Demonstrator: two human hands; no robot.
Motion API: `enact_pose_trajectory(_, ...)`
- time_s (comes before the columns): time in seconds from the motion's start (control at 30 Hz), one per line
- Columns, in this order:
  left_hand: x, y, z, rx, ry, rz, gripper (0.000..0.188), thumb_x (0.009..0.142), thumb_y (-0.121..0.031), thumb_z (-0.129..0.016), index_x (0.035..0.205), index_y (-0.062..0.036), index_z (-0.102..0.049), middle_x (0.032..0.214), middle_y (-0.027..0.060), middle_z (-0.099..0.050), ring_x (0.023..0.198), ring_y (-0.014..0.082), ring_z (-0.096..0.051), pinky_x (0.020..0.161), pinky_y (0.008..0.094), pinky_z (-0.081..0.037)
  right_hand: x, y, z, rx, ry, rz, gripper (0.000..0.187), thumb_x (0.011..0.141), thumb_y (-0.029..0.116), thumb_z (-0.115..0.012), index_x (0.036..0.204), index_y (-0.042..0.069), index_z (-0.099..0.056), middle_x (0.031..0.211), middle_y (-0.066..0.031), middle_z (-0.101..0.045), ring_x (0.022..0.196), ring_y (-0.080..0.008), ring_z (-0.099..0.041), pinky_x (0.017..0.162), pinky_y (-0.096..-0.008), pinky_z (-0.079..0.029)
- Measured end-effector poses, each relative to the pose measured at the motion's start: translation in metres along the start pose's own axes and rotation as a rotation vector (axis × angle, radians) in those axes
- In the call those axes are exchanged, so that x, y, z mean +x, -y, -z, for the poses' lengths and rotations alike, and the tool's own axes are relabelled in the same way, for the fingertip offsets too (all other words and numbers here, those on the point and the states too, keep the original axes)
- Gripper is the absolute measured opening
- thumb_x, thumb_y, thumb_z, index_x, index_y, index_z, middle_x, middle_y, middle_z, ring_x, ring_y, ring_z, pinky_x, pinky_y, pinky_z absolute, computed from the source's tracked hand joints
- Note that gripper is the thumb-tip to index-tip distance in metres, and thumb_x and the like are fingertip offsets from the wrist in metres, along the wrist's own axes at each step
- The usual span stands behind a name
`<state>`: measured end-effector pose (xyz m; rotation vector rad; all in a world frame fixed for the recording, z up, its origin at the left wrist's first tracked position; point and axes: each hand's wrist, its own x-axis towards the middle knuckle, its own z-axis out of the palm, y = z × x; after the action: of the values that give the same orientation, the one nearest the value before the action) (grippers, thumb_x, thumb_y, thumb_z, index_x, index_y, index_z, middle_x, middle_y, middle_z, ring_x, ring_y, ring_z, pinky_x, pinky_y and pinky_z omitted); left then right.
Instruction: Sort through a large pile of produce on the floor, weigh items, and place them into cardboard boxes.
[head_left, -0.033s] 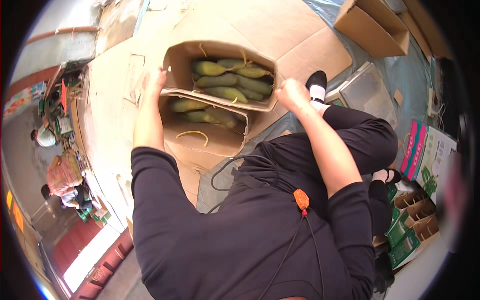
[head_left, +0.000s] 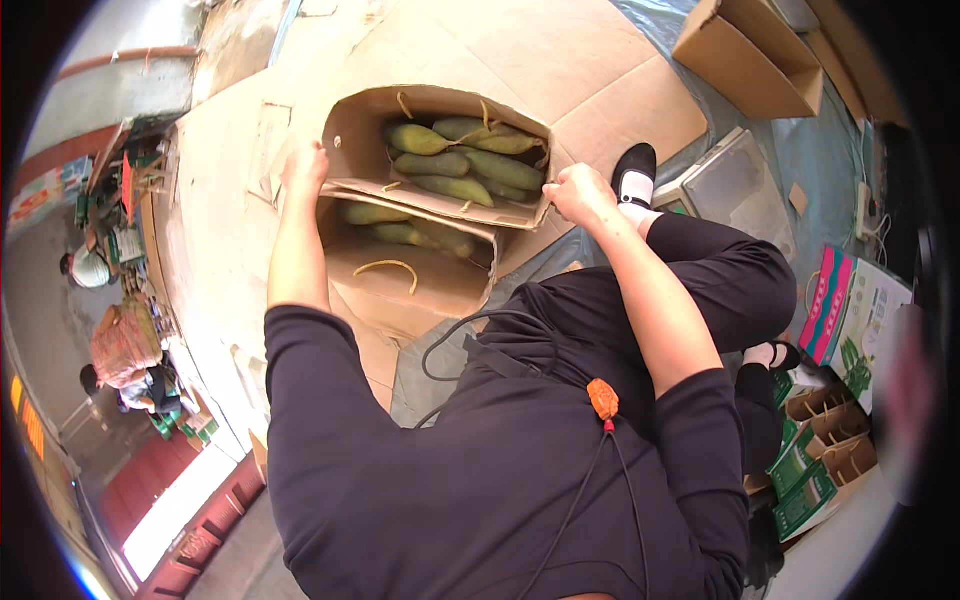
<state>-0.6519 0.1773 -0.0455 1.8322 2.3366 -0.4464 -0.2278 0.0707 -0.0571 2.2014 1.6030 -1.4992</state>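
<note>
An open cardboard box holds several long green radishes; short yellow cord handles show at its rim. My left hand is closed at the box's left end, its fingertips mostly hidden. At the right end, my right hand pinches the edge near the box's near corner. Directly nearer to me, touching the first, is a second open cardboard box. More green radishes lie in it, and a yellow cord handle curves across its near wall.
Flattened cardboard lies under the boxes. An empty-looking carton stands far right, with a pale panel-like object nearer. Folded green-and-brown cartons are stacked at lower right. At far left, another person bends near goods.
My right hand has shifted slightly left onto the box's edge, and its fingers have settled there. The left hand has moved only a little.
</note>
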Motion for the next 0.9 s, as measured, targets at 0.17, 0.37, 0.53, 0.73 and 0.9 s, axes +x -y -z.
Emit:
enact_pose_trajectory(0.17,-0.107,0.014,-0.014,-0.238,-0.632,0.091,0.055,0.081,-0.03,-0.064,0.123,0.0008,-0.046,0.124,0.0236,-0.047,0.116,0.0385,-0.044,0.096,0.0441,-0.038,-0.018,0.011,0.019,-0.37,-0.159,0.151,0.034,0.078,0.039,-0.065,0.09,0.007,-0.068,0.097,-0.0141,-0.065,0.095,-0.0279,-0.062,0.078,-0.0403,-0.05)
enact_pose_trajectory(0.37,-0.212,-0.015,-0.09,-1.467,-0.231,0.716,0.058,0.083,-0.023,-0.064,0.126,0.0044,-0.037,0.124,0.0197,-0.044,0.111,0.0345,-0.047,0.083,0.0512,-0.047,-0.041,0.024,-0.021,-0.548,-0.247,0.663,0.032,0.072,0.038,-0.069,0.087,0.01,-0.065,0.088,-0.0048,-0.063,0.091,-0.0226,-0.057,0.078,-0.0394,-0.044)
enact_pose_trajectory(0.53,-0.203,-0.011,-0.122,-1.593,-0.05,0.648,0.032,0.078,-0.004,-0.057,0.108,0.0032,-0.048,0.1,0.0138,-0.057,0.081,0.0315,-0.062,0.065,0.0485,-0.055,-0.038,0.03,-0.04,-0.888,0.025,0.589,0.013,0.077,0.023,-0.062,0.085,0.016,-0.069,0.084,0.0015,-0.067,0.093,-0.0156,-0.056,0.08,-0.0366,-0.034)
enact_pose_trajectory(0.73,-0.183,0.023,-0.124,-1.228,0.107,0.772,0.037,0.076,-0.014,-0.06,0.105,0.0018,-0.046,0.095,0.0134,-0.054,0.071,0.0212,-0.05,0.05,0.0365,-0.043,-0.038,0.037,-0.044,-0.872,0.034,0.669,0.009,0.074,0.02,-0.061,0.076,0.018,-0.071,0.079,0.0016,-0.068,0.082,-0.0165,-0.062,0.072,-0.0361,-0.037)
enact_pose_trajectory(0.9,-0.169,0.07,-0.118,-1.104,0.051,0.578,0.019,0.072,-0.011,-0.061,0.083,-0.0013,-0.048,0.068,0.0072,-0.048,0.049,0.0147,-0.039,0.04,0.0294,-0.033,-0.067,0.062,-0.076,-0.642,0.104,0.826,0.009,0.066,0.018,-0.062,0.07,0.016,-0.07,0.071,-0.0023,-0.068,0.067,-0.0197,-0.064,0.054,-0.0376,-0.043)
